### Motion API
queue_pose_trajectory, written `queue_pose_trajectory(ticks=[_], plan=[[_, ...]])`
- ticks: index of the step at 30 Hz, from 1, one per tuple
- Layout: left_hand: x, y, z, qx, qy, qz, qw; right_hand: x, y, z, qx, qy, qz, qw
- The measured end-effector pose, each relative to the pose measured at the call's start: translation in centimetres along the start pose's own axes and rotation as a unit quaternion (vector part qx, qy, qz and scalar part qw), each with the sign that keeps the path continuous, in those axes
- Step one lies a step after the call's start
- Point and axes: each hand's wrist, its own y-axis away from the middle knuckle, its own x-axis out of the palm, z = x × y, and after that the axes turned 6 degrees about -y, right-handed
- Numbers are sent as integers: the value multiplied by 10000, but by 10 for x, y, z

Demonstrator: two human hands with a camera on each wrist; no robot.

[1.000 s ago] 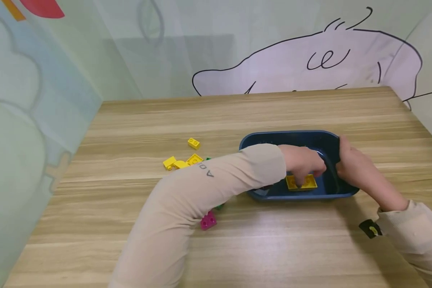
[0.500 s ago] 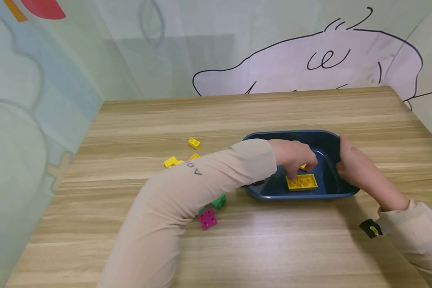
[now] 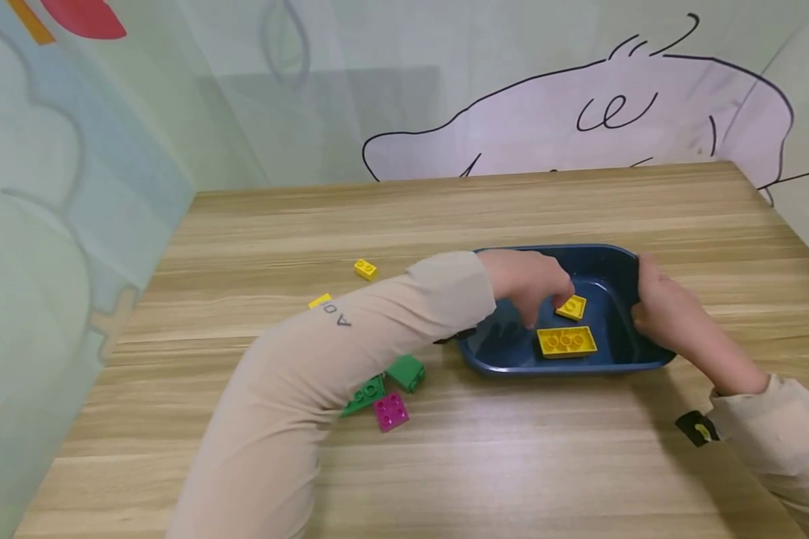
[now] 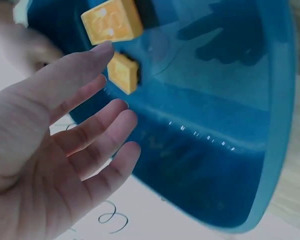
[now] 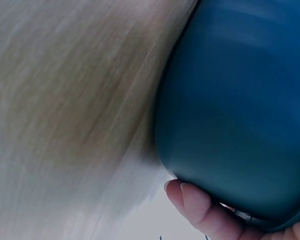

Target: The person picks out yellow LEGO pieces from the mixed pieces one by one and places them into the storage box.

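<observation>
A dark blue bin stands on the table, two yellow building blocks inside it. The larger yellow block lies toward the near side with its hollow underside up; the smaller yellow block is just behind it. Over the bin is my left hand, fingers loosely bent and apart. In the left wrist view nothing sits between the thumb and fingers of the left hand. My right hand grips the bin's right end by the rim, its fingers against the outer wall in the right wrist view.
Left of the bin lie a magenta block, a green block and another green piece partly under the left sleeve. Farther back are a small yellow block and a mostly hidden yellow piece. A wall borders the table.
My left hand has let go of the yellow blocks in the bin and drawn back leftward, uncovering both. The left sleeve has shifted left, showing more green blocks. The right hand stays put.
</observation>
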Motion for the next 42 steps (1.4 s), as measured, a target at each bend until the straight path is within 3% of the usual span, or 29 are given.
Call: queue_pose_trajectory(ticks=[6, 11, 21, 26, 35, 42], plan=[[-8, 7, 6, 70, -74, -179, 9998, 2, -1, -1, -2, 17, -27, 10000], [-9, 15, 13, -54, 28, -226, 9997, 3, -1, -1, -28, -12, -66, 10000], [0, 37, 41, -611, 20, -542, 9967, -1, -1, 0, 156, -39, 53, 9999], [5, 43, 49, -700, 144, -641, 9954, -1, -1, 1, 262, -82, 140, 9995], [18, 54, 65, -1114, 628, -1059, 9861, -1, 0, 0, 281, -98, 159, 9994], [24, 70, 81, -1300, 686, -1243, 9813, 0, 0, -1, 239, -127, 132, 9995]])
